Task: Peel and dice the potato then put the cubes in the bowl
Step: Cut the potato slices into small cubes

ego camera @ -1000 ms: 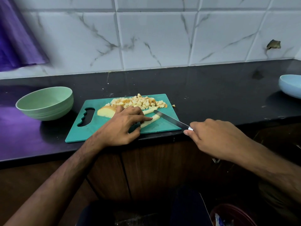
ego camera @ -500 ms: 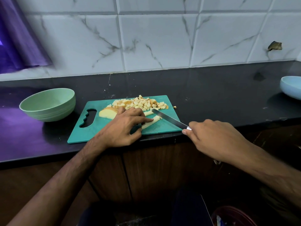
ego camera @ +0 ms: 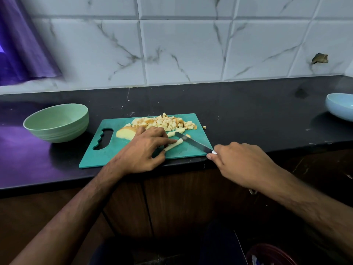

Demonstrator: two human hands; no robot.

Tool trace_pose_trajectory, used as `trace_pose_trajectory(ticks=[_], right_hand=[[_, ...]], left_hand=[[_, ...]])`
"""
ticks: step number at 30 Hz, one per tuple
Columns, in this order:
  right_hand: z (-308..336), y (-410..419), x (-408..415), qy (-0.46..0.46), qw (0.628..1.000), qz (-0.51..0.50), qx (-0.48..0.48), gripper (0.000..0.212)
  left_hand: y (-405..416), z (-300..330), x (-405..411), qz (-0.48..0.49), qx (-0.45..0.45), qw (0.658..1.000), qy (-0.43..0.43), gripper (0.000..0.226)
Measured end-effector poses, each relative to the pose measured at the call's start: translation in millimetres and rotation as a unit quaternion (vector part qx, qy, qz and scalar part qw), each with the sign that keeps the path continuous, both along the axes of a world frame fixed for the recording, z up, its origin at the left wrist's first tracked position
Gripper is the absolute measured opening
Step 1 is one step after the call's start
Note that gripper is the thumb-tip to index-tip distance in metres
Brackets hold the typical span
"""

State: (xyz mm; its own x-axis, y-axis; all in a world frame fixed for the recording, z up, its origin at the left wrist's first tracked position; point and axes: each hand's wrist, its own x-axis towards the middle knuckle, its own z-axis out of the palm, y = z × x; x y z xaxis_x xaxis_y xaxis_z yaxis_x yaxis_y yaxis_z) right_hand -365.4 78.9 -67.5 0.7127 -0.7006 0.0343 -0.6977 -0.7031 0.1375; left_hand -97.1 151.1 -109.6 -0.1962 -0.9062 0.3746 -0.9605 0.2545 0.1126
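Dicing potato sticks point(ego camera: 173, 144) near the board's point(ego camera: 107, 159) front edge, mid-frame.

Left hand point(ego camera: 145, 150) pins the sticks, fingertips close to the knife point(ego camera: 193, 142) clenched in the right hand point(ego camera: 242, 163); a slip could nick them. Cubes point(ego camera: 164, 122) crowd the far edge and may spill; one has. Green bowl point(ego camera: 57, 122) waits empty, left, across open counter point(ego camera: 248, 111).

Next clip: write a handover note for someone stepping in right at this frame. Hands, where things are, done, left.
Left hand holds potato strips down on the teal cutting board. Right hand grips the knife, blade over the strips.
Diced cubes are piled at the board's far edge; an uncut potato piece lies beside the left hand.
The green bowl, left of the board, holds no cubes.
Left: dice the strips and remaining piece, move the cubes into the bowl.
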Motion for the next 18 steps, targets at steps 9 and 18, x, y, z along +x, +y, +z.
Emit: trace_pose_trajectory(ticks=[9, 18], right_hand=[[2.0, 20.3, -12.8, 0.001, 1.0, -0.007, -0.012, 0.036], [-0.1, 8.4, 8.1, -0.008, 1.0, 0.0, 0.007, 0.036]], left_hand=[[1.1, -2.1, 0.6, -0.001, -0.024, 1.0, 0.0, 0.047], [1.6, -1.9, 2.4, 0.003, -0.028, 1.0, 0.014, 0.047]])
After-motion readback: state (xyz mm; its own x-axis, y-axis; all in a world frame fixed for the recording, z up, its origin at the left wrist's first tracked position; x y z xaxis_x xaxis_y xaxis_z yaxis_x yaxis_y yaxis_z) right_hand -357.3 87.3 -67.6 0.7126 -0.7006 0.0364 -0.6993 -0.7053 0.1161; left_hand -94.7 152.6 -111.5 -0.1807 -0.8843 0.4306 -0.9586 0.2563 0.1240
